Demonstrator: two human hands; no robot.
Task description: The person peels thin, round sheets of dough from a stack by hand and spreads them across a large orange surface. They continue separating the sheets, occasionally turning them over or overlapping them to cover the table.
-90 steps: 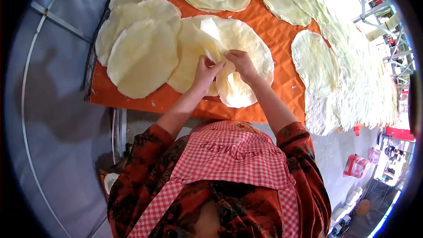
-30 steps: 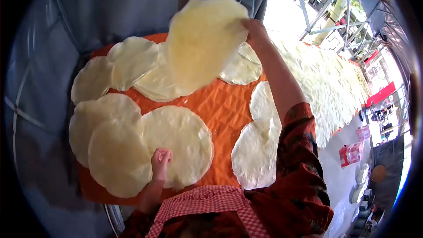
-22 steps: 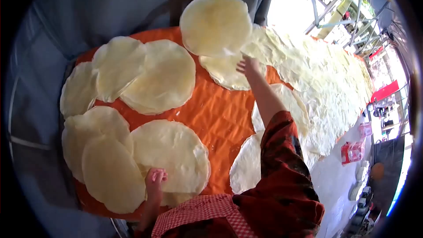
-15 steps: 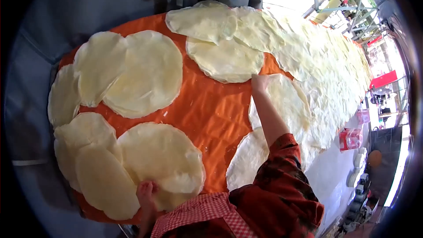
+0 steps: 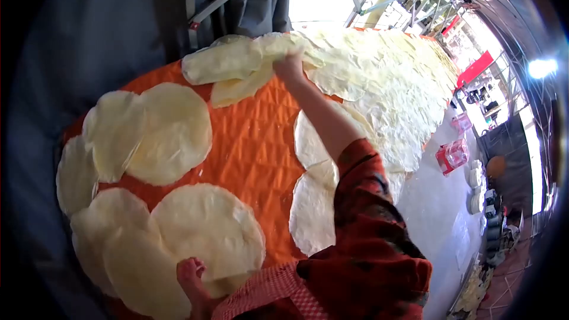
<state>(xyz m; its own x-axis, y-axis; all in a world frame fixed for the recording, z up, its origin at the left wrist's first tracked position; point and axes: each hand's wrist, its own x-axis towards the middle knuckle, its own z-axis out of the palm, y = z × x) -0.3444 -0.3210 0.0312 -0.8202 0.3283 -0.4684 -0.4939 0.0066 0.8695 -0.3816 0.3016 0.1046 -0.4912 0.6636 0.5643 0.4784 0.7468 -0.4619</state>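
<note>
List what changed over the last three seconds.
Both hands peeled a sheet off the near stack. The right hand lifted it, tossed it to the far end of the orange cloth and let go, then reached out again; its grip now bunches the far sheet. The left hand dropped to the near stack's edge. The other sheets stayed.
</note>
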